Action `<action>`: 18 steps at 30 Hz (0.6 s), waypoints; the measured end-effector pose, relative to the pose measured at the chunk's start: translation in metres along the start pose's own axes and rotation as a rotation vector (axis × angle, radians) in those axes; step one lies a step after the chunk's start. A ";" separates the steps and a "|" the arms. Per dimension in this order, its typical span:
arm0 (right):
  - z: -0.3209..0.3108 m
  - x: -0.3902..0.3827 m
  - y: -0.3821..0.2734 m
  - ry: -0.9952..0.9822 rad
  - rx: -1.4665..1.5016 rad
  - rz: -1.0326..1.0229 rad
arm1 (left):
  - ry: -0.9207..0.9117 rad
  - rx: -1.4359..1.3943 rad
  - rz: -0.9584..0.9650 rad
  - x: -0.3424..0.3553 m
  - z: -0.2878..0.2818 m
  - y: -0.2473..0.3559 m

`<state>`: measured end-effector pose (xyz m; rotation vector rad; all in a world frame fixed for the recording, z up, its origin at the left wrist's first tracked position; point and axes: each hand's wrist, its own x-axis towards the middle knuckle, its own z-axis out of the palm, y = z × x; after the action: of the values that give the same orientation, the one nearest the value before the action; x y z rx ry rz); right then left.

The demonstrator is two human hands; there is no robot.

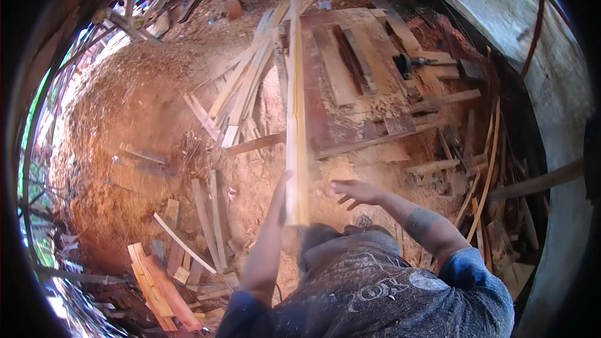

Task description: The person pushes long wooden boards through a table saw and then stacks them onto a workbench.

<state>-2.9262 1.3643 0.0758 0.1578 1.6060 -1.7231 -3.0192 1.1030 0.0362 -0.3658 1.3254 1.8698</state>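
A long, pale wooden board runs away from me down the middle of the view, its near end just in front of my body. My left hand is at the left side of this near end, holding it; its fingers are partly hidden and blurred. To the right of the board, my right hand is stretched out with fingers apart, touching nothing. The far part of the board passes along the left edge of a low worktable strewn with wood shavings.
Flat planks and a dark power tool lie on the table. Left of it is a pile of pale strips. Offcuts litter the sawdust-covered ground at lower left. Long thin strips and a pale sheet wall stand on the right.
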 end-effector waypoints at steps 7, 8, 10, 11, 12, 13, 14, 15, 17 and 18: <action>-0.005 0.148 -0.024 0.275 0.363 0.065 | 0.198 0.791 0.189 -0.148 -0.184 -0.024; 0.010 0.170 -0.042 0.307 0.486 0.060 | 0.215 1.025 0.194 -0.185 -0.189 -0.020; 0.040 0.228 -0.058 0.322 0.576 0.079 | 0.161 0.905 0.196 -0.244 -0.231 -0.048; 0.054 0.255 -0.057 0.285 0.632 0.071 | 0.232 1.124 0.182 -0.274 -0.241 -0.064; 0.056 0.279 -0.050 0.262 0.683 0.059 | 0.290 1.337 0.173 -0.299 -0.242 -0.074; 0.048 0.299 -0.023 0.285 0.651 0.056 | 0.238 1.336 0.110 -0.317 -0.235 -0.067; 0.054 0.315 -0.002 0.289 0.616 0.045 | 0.207 1.341 0.048 -0.334 -0.238 -0.063; 0.116 0.315 -0.010 0.195 0.727 0.095 | 0.284 0.861 -0.064 -0.384 -0.281 -0.090; 0.178 0.283 -0.011 0.140 0.792 0.138 | 0.299 0.382 -0.098 -0.396 -0.341 -0.090; 0.190 0.272 -0.007 0.040 0.802 0.130 | 0.208 0.462 -0.173 -0.378 -0.356 -0.077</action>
<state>-3.0459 1.0747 -0.0328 0.6667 0.8213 -2.1700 -2.7929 0.6309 0.0778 -0.4218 1.7544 1.3595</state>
